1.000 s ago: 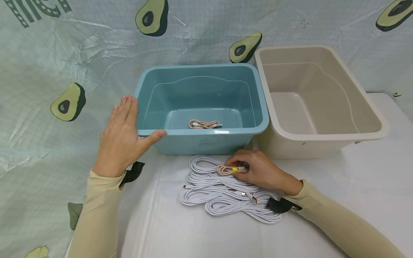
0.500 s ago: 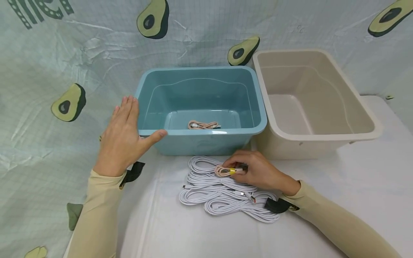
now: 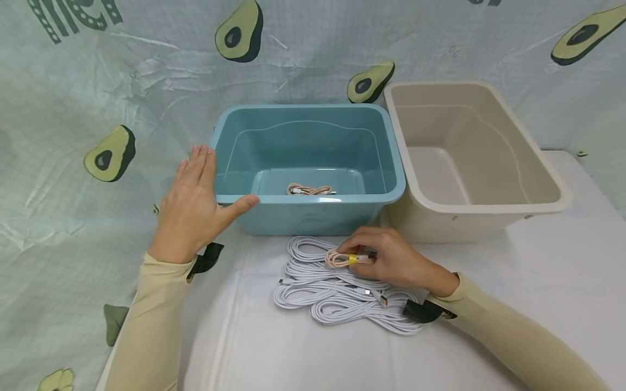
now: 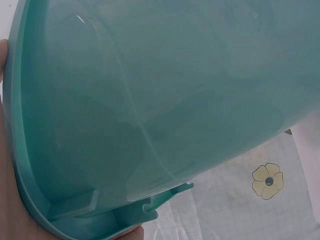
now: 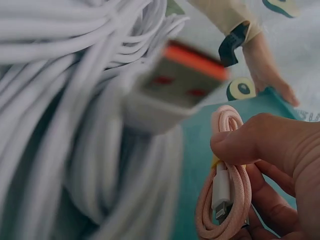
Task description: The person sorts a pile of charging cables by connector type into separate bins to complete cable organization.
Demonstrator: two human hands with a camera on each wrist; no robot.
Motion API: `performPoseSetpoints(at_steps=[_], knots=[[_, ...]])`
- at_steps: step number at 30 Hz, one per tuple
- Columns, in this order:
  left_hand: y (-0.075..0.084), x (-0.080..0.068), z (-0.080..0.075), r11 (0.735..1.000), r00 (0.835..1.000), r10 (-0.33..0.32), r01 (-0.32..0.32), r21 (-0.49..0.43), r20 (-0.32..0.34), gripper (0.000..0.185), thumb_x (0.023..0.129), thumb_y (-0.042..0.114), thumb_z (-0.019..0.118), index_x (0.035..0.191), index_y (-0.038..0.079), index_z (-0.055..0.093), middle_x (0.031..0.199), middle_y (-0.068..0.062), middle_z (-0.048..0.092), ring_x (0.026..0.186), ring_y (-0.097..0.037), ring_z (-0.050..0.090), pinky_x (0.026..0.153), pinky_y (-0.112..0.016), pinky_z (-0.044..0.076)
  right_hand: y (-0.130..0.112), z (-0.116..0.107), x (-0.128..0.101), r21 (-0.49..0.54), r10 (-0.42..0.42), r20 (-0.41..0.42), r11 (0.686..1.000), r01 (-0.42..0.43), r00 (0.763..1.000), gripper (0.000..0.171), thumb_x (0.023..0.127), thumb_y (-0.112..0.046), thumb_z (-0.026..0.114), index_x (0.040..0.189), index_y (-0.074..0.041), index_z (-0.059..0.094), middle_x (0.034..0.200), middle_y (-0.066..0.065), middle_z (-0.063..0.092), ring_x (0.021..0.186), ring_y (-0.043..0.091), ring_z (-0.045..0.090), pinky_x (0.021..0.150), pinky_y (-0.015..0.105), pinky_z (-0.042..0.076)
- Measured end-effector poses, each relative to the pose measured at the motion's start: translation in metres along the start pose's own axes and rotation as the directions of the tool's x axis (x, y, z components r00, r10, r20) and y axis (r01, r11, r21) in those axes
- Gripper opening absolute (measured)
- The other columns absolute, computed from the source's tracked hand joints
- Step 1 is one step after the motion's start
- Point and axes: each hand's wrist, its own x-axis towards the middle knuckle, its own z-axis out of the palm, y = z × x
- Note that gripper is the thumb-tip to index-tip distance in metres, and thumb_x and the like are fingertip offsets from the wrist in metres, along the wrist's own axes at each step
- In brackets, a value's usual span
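Note:
My left hand lies flat against the left outer wall of the teal bin, fingers straight and thumb on its front rim; the left wrist view is filled by that teal bin wall. One coiled pink cable lies inside the bin. My right hand pinches a second coiled pink cable bound with a yellow tie, just above a heap of white cables. In the right wrist view the pink cable sits between thumb and fingers, beside blurred white cables.
A beige bin stands right of the teal one, touching it. Both sit on a white table. An avocado-print sheet hangs behind and to the left.
The head view has shifted slightly. My right hand still holds the pink cable low over the white heap, nudged a little left. My left hand stays on the teal bin.

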Motion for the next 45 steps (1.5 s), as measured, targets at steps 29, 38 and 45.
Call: performPoseSetpoints(at_steps=[29,38,45], knots=[[0.000,0.000,0.000,1.000,1.000,0.016,-0.016,-0.009,-0.022,0.123,0.086,0.085,0.053,0.161,-0.007,0.022,0.170,-0.028,0.023,0.161,-0.043,0.020,0.135,-0.053,0.014,-0.070,-0.066,0.018,-0.108,-0.299,0.067,0.946,0.305,0.952,0.036,0.080,0.008,0.080,0.109,-0.013,0.077,0.104,0.000,0.072,0.083,0.004,0.067,0.068,0.010,0.059],[-0.001,0.000,0.001,1.000,0.999,0.019,-0.020,-0.018,-0.026,0.121,0.087,0.083,0.055,0.161,-0.007,0.022,0.170,-0.028,0.023,0.161,-0.043,0.020,0.135,-0.053,0.014,-0.086,-0.086,0.029,-0.168,-0.368,0.064,0.912,0.374,0.928,0.040,0.078,0.011,0.079,0.110,-0.013,0.077,0.104,-0.002,0.071,0.082,0.003,0.067,0.067,0.009,0.058],[0.000,0.000,0.001,1.000,1.000,0.018,-0.018,-0.014,-0.026,0.122,0.087,0.083,0.055,0.161,-0.007,0.022,0.170,-0.028,0.022,0.161,-0.043,0.020,0.135,-0.053,0.014,-0.096,-0.104,0.043,-0.182,-0.384,0.023,0.906,0.381,0.923,0.038,0.078,0.007,0.082,0.108,-0.016,0.078,0.102,-0.005,0.072,0.084,0.004,0.066,0.068,0.010,0.054]])
